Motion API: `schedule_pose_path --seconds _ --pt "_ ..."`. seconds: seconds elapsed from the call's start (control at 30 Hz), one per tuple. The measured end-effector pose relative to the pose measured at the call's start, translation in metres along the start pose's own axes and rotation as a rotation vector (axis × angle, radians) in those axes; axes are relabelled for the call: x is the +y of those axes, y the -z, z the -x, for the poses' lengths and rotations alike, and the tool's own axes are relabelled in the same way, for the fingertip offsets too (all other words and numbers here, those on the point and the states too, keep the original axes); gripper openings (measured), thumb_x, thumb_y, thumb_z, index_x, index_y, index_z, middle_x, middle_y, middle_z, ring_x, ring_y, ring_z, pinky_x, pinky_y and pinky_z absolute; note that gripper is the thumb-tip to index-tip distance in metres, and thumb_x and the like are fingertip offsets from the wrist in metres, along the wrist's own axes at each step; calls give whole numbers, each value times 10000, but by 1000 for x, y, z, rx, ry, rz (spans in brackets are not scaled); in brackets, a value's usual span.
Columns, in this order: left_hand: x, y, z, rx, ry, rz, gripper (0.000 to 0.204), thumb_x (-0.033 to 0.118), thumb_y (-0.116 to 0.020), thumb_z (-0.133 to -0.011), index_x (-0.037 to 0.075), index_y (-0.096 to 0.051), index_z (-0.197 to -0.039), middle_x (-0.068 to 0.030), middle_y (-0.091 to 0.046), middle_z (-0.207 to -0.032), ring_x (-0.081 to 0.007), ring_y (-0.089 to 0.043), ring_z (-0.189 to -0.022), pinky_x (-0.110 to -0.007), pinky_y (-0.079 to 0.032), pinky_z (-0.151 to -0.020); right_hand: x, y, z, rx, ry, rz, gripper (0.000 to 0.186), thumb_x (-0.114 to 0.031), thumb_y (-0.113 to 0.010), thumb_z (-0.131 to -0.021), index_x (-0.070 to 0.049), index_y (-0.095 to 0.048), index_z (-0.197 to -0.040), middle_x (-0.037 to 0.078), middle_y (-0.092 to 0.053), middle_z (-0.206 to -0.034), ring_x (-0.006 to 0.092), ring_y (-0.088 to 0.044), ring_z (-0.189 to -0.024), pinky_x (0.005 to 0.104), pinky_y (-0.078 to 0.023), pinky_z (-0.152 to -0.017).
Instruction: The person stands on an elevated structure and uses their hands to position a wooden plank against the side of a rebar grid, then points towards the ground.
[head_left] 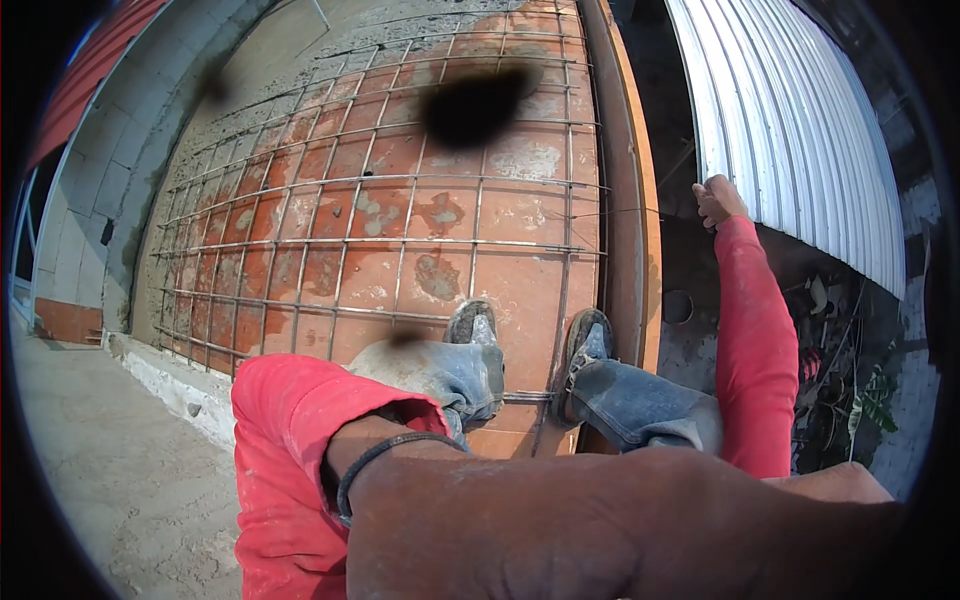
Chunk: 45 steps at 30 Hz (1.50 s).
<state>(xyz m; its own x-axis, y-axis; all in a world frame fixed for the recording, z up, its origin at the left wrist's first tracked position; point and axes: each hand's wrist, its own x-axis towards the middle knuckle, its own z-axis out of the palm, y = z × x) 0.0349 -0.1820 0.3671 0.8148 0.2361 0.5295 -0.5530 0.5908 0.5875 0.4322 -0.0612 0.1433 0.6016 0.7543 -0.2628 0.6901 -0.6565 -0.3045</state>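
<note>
My right hand (718, 202) is closed on the near-left edge of a silvery corrugated metal sheet (800, 110), with the arm in a pink-red sleeve stretched out to it. Close to the camera, my left hand (620, 525) and wrist cross the lower part of the picture, large and dim. A dark band (385, 455) circles that wrist just past the pink sleeve (290, 430). How the left fingers lie cannot be made out.
Under my shoes (583, 340) are reddish panels (440, 275) with a steel bar grid (405, 240) over them. An orange-edged board (630, 180) borders a drop to the right. A block wall (85, 215) and concrete ledge (175, 385) lie left. Dark blots obscure parts of the picture.
</note>
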Motion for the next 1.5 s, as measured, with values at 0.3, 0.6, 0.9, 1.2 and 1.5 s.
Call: schedule_pose_path --seconds 0.3,0.6,0.9,1.2,1.5 --pt "-3 -1 0 4 -22 3 316 216 -683 -930 12 -611 -1161 -101 -648 -1037 -217 -597 -1035 -339 -469 -879 1 -1 0 -11 -23 37 369 -359 -559 -978 -35 -626 -814 65 -652 -680 206 -664 -549 344 -478 -472" --pt "-2 -3 -1 4 -24 9 308 219 -687 -928 15 -611 -1147 -84 -650 -1008 -195 -600 -998 -325 -472 -860 1 -2 -4 -8 -53 83 361 -348 -547 -980 -34 -634 -826 72 -657 -699 211 -668 -560 357 -486 -481" --pt "-3 -4 -1 6 -11 25 300 222 -691 -927 19 -610 -1133 -66 -652 -980 -173 -604 -961 -312 -475 -840 0 -1 -3 -23 -58 63 352 -363 -560 -981 -33 -638 -885 76 -671 -723 213 -664 -564 361 -504 -500" --pt "-3 -2 -4 8 15 56 293 225 -695 -926 22 -610 -1119 -48 -654 -951 -151 -607 -924 -298 -478 -821 3 -2 -4 21 -25 52 364 -348 -570 -975 -13 -627 -844 100 -658 -680 223 -657 -541 375 -485 -471" --pt "2 4 -6 27 23 101 286 228 -699 -925 25 -610 -1105 -30 -656 -922 -130 -611 -886 -285 -481 -801 4 -4 -7 22 0 83 386 -332 -562 -976 5 -617 -797 114 -663 -676 237 -668 -544 395 -517 -488"
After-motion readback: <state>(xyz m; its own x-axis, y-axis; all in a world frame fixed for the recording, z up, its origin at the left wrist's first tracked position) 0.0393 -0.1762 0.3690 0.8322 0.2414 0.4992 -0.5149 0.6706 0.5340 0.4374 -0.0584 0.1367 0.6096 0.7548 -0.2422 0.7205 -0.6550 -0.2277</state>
